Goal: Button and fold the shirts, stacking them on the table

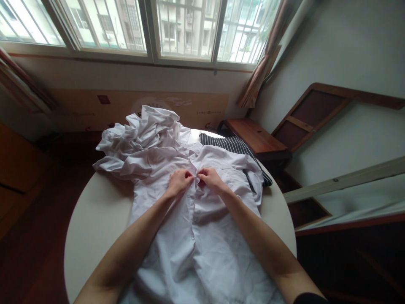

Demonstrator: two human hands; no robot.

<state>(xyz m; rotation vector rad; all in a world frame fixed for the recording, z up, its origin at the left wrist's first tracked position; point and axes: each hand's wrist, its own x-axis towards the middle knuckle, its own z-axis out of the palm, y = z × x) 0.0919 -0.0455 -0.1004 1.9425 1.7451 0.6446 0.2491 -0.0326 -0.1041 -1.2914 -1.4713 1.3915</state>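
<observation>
A white button-up shirt (171, 236) lies spread front side up, its collar end away from me and its lower part running toward me. My left hand (180, 181) pinches the left edge of the front opening, at chest height. Just to its right, my right hand (209, 178) is closed on the other front edge, the fingertips of both hands nearly touching. Any button between the fingers is too small to make out. Below the hands, the two front edges lie close together down the middle.
The shirt rests on a round white table (91, 228). Crumpled white shirts (145, 131) are heaped at the back left. A black-and-white striped cloth (228, 144) lies at the back right. Behind the table are a wooden stool (253, 135), a cardboard panel (202, 101) and barred windows.
</observation>
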